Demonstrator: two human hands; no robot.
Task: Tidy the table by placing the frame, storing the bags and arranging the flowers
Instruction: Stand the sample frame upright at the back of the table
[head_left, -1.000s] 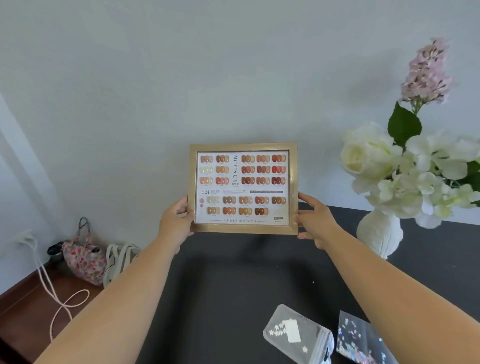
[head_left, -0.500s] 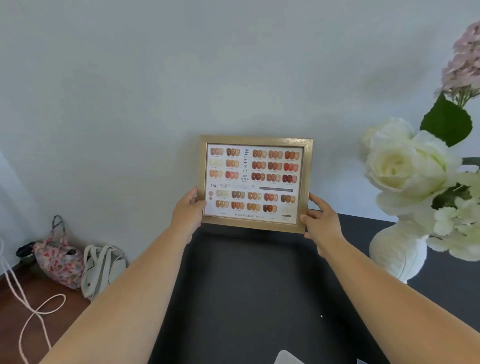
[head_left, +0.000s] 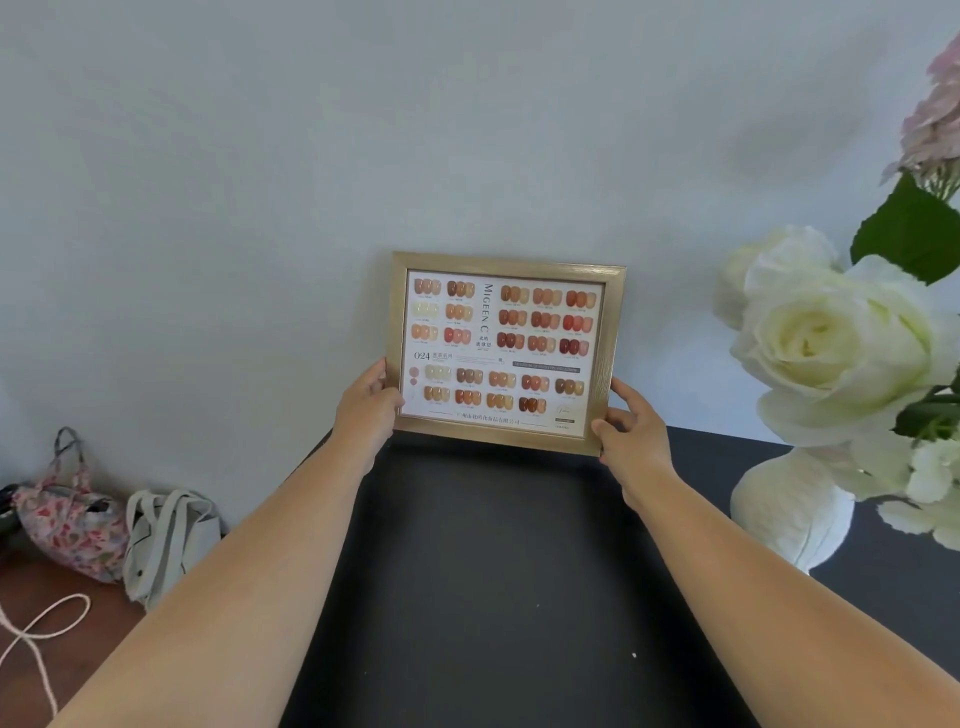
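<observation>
A gold frame (head_left: 503, 351) holding a nail-colour chart stands upright at the far edge of the black table (head_left: 493, 571), close to the pale wall. My left hand (head_left: 366, 413) grips its lower left side and my right hand (head_left: 631, 441) grips its lower right corner. White flowers (head_left: 831, 343) with a pink sprig (head_left: 935, 119) fill a white vase (head_left: 789, 514) at the right. The small plastic bags are out of view.
On the wooden floor at the left lie a floral cloth bag (head_left: 67, 514), a white tote (head_left: 166, 535) and a pale cord (head_left: 36, 634). The wall runs right behind the table's far edge.
The frame has been carried farther back toward the wall with both hands still on it. The view has shifted forward, so the plastic bags near the front edge dropped out of sight.
</observation>
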